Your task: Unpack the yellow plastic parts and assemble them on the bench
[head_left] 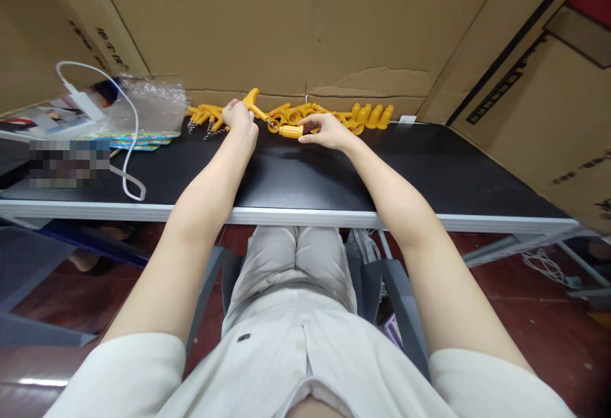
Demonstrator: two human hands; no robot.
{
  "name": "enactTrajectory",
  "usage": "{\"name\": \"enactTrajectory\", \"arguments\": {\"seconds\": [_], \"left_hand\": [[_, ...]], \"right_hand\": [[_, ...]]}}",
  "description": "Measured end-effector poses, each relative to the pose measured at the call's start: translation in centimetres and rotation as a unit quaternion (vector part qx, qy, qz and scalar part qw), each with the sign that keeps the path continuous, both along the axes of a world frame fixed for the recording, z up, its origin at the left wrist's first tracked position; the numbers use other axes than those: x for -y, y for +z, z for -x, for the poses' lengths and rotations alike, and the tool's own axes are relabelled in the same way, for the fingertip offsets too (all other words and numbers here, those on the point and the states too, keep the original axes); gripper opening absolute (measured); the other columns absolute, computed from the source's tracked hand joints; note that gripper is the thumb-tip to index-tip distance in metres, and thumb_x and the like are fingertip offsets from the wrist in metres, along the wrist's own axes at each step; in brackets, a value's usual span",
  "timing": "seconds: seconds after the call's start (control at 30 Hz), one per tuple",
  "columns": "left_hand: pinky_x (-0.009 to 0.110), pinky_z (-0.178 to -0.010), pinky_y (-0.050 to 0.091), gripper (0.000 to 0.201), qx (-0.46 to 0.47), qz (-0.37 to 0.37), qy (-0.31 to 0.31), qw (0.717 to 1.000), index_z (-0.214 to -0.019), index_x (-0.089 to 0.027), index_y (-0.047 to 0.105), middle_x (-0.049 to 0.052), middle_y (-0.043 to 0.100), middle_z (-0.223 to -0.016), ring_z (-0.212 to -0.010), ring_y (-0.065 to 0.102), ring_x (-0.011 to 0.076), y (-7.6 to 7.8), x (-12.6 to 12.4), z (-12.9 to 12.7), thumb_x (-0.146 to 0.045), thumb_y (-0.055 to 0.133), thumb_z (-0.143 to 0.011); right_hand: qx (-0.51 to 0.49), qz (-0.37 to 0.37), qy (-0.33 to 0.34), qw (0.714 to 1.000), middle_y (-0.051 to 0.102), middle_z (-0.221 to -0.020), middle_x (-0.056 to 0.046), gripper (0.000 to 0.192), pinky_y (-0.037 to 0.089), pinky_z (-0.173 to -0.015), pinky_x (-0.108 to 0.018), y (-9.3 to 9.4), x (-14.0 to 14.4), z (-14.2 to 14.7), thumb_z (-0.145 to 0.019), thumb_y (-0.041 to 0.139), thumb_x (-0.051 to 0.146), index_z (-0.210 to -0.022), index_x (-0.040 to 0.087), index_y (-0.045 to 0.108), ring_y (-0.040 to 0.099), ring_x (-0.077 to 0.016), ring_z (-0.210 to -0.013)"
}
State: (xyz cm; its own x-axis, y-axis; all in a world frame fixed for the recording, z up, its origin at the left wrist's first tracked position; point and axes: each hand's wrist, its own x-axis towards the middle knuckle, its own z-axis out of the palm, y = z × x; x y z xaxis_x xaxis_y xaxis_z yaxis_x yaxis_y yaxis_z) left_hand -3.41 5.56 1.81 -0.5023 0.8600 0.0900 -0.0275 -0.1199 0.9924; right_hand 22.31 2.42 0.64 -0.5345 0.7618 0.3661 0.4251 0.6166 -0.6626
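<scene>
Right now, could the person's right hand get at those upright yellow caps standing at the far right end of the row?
Probably yes. The right hand rests just left of the upright yellow caps, and only bare black table and a few loose yellow pieces lie between.

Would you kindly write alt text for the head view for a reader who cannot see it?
A seated person's left hand grips a yellow T-shaped piece while the right hand pinches a yellow cap on a black table. More yellow parts line the cardboard wall behind.

Black table [305, 179] bears yellow parts [334, 116], cable [128, 151], bag [153, 103].
</scene>
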Motion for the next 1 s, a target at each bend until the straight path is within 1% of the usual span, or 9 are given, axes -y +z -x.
{"name": "enactTrajectory", "arguments": {"seconds": [0.1,0.2,0.33,0.4,0.5,0.63,0.7,0.83,1.0], "left_hand": [[0.034,-0.084,0.04,0.05,0.081,-0.029,0.078,0.993,-0.083,-0.027,0.017,-0.002,0.029,-0.075,-0.115,0.06,0.012,0.5,1.1,-0.6,0.014,0.023,-0.11],[0.029,-0.078,0.047,0.041,0.203,-0.068,0.138,0.967,-0.09,-0.025,0.031,-0.001,0.042,-0.082,-0.107,0.065,0.0125,0.7,2.2,-1.1,0.012,0.028,-0.107],[0.028,-0.07,0.052,0.034,0.295,-0.104,0.147,0.938,-0.096,-0.024,0.04,0.0,0.048,-0.087,-0.101,0.072,0.0148,0.6,2.4,-1.2,0.006,0.033,-0.108],[0.027,-0.07,0.053,0.033,0.299,-0.099,0.149,0.937,-0.096,-0.024,0.042,0.001,0.051,-0.09,-0.107,0.074,0.0154,0.7,2.6,-1.3,0.005,0.033,-0.11],[0.026,-0.079,0.056,0.033,0.273,-0.08,0.146,0.947,-0.096,-0.022,0.044,0.004,0.057,-0.098,-0.121,0.072,0.0153,1.3,3.6,-1.9,0.005,0.034,-0.112],[0.021,-0.096,0.058,0.033,0.278,-0.093,0.093,0.951,-0.11,-0.019,0.048,0.006,0.062,-0.12,-0.129,0.067,0.0094,1.9,5.1,-2.5,0.01,0.034,-0.109],[0.021,-0.101,0.06,0.032,0.288,-0.093,0.071,0.95,-0.113,-0.021,0.049,0.007,0.065,-0.124,-0.128,0.068,0.0099,1.9,5.2,-2.7,0.009,0.04,-0.108],[0.029,-0.106,0.065,0.03,0.237,-0.077,-0.004,0.969,-0.11,-0.023,0.058,0.006,0.073,-0.114,-0.129,0.074,0.0194,1.2,4.5,-3.3,0.005,0.057,-0.1],[0.048,-0.107,0.066,0.044,0.128,-0.05,-0.12,0.983,-0.124,-0.023,0.068,0.007,0.076,-0.109,-0.122,0.08,0.0315,0.4,5.2,-4.0,0.005,0.071,-0.09]], "right_hand": [[-0.03,0.026,0.016,0.999,0.084,-0.111,-0.011,0.059,0.062,-0.116,-0.054,-0.2,-0.2,0.0,-0.067,0.105,0.037,-0.117,0.016,0.083,0.08,-0.0311,-0.112],[-0.057,0.041,0.026,0.997,0.084,-0.109,-0.01,0.058,0.063,-0.116,-0.054,-0.2,-0.4,0.1,-0.065,0.106,0.039,-0.113,0.017,0.083,0.08,-0.0312,-0.112],[-0.072,0.053,0.038,0.995,0.083,-0.105,-0.009,0.053,0.064,-0.116,-0.054,-0.2,0.0,0.5,-0.064,0.106,0.036,-0.109,0.018,0.083,0.08,-0.0309,-0.111],[-0.074,0.058,0.036,0.995,0.082,-0.102,-0.009,0.049,0.064,-0.115,-0.053,-0.2,0.3,0.8,-0.064,0.106,0.033,-0.105,0.017,0.083,0.08,-0.0304,-0.11],[-0.077,0.062,0.026,0.995,0.081,-0.1,-0.008,0.046,0.064,-0.115,-0.051,-0.3,0.4,1.1,-0.064,0.105,0.029,-0.103,0.017,0.082,0.079,-0.0297,-0.109],[-0.101,0.042,-0.002,0.994,0.08,-0.106,-0.008,0.049,0.062,-0.118,-0.051,-0.2,-0.1,0.9,-0.07,0.103,0.033,-0.11,0.017,0.081,0.078,-0.0287,-0.113],[-0.11,0.026,-0.028,0.993,0.08,-0.111,-0.009,0.051,0.06,-0.12,-0.051,0.0,-0.4,0.7,-0.074,0.101,0.037,-0.117,0.017,0.08,0.077,-0.0288,-0.116],[-0.078,0.002,-0.073,0.994,0.079,-0.117,-0.01,0.055,0.058,-0.121,-0.052,0.7,-0.8,0.0,-0.077,0.097,0.035,-0.126,0.016,0.078,0.076,-0.0308,-0.122],[-0.062,-0.006,-0.099,0.993,0.079,-0.117,-0.011,0.053,0.06,-0.118,-0.053,1.4,-1.0,-2.0,-0.08,0.093,0.031,-0.128,0.015,0.079,0.077,-0.0323,-0.119]]}}
